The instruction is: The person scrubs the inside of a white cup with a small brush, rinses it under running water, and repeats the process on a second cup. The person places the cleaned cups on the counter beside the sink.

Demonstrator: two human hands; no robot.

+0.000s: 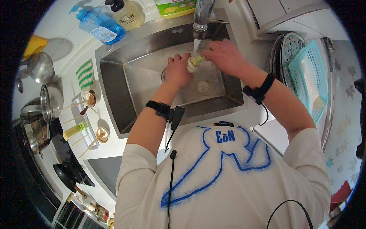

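Over the stainless steel sink [154,83], my left hand [177,71] grips a small round cream-coloured cup or lid [190,67], its opening turned to the right. My right hand [226,58] holds a small brush by its light green handle [201,58]. The brush's pale bristles [195,61] touch the inside of the round piece. Water [196,45] runs from the faucet [200,27] down onto the brush and the piece. A translucent round piece [204,87] lies on the sink floor below my right hand. My left hand partly covers the drain [163,75].
Blue [104,28] and clear [130,15] pump bottles stand behind the sink. On the left counter are a green-striped cloth [85,75], a white tray [92,134] with sticks, and small round pieces [102,135]. A turquoise plastic basket [321,71] stands at right.
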